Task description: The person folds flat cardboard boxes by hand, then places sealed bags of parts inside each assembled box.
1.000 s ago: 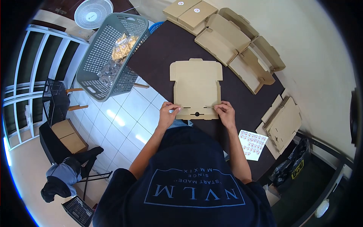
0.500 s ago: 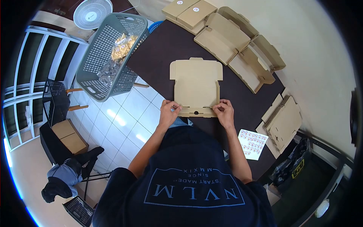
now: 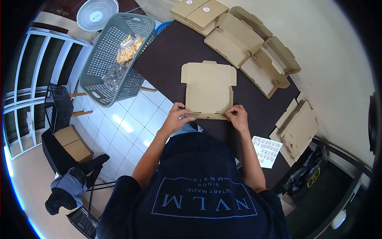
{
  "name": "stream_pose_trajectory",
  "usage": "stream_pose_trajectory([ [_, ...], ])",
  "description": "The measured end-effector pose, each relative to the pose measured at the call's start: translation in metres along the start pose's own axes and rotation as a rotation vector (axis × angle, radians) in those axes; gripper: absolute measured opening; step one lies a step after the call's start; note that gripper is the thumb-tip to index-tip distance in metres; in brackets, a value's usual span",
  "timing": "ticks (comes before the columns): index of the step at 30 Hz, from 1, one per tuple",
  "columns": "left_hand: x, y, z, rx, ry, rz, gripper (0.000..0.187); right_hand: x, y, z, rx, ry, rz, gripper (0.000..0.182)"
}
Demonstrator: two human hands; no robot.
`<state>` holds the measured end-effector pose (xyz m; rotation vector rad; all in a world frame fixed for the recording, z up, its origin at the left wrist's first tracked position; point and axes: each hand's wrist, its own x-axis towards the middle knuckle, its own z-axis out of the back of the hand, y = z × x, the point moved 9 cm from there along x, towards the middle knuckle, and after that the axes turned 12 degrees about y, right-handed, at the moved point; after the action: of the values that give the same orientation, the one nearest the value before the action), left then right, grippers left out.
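A brown cardboard box [image 3: 209, 91], partly folded, lies on the dark table in front of me with its lid part spread open on the far side. Its near wall stands partly raised. At the box's near left corner, my left hand [image 3: 175, 118] grips the near wall, thumb along the outside. My right hand [image 3: 237, 118] pinches the near right corner, where the side flap meets the wall. Some fingertips are hidden behind the cardboard.
Open boxes [image 3: 234, 40] and closed boxes [image 3: 207, 16] line the table's far edge. Flat cardboard [image 3: 298, 129] and a sticker sheet [image 3: 266, 152] lie to the right. A grey basket [image 3: 89, 73] with bagged food [image 3: 129, 49] stands left, near a fan [image 3: 97, 15].
The near wall of the box has been folded upward, and its slotted face shows less. The box has shifted slightly right. My left thumb now lies along the wall's outside.
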<state>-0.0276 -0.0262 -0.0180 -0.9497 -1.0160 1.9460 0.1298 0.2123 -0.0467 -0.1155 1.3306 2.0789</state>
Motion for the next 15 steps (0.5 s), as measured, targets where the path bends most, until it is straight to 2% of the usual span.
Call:
stream_pose_trajectory([
  [3,0.011,0.009,0.001,0.039,-0.06,0.044,0.032,0.003,0.003,-0.005,-0.049,0.078,0.002,0.012],
  [5,0.015,0.012,-0.001,0.08,-0.094,0.076,0.029,0.003,-0.008,-0.01,0.265,0.121,-0.182,0.014],
  [6,0.017,0.008,0.002,0.112,-0.131,0.097,0.027,0.005,-0.014,-0.01,0.264,0.12,-0.179,0.014],
  [8,0.018,0.008,0.002,0.141,-0.164,0.121,0.025,0.006,-0.01,-0.011,-0.017,0.137,0.033,0.018],
  [12,0.023,0.012,-0.003,0.217,-0.204,0.129,0.023,-0.012,0.033,-0.001,-0.157,0.081,0.055,0.024],
  [15,0.025,0.009,-0.004,0.239,-0.218,0.145,0.022,-0.018,0.039,-0.005,-0.164,0.108,-0.028,0.03],
])
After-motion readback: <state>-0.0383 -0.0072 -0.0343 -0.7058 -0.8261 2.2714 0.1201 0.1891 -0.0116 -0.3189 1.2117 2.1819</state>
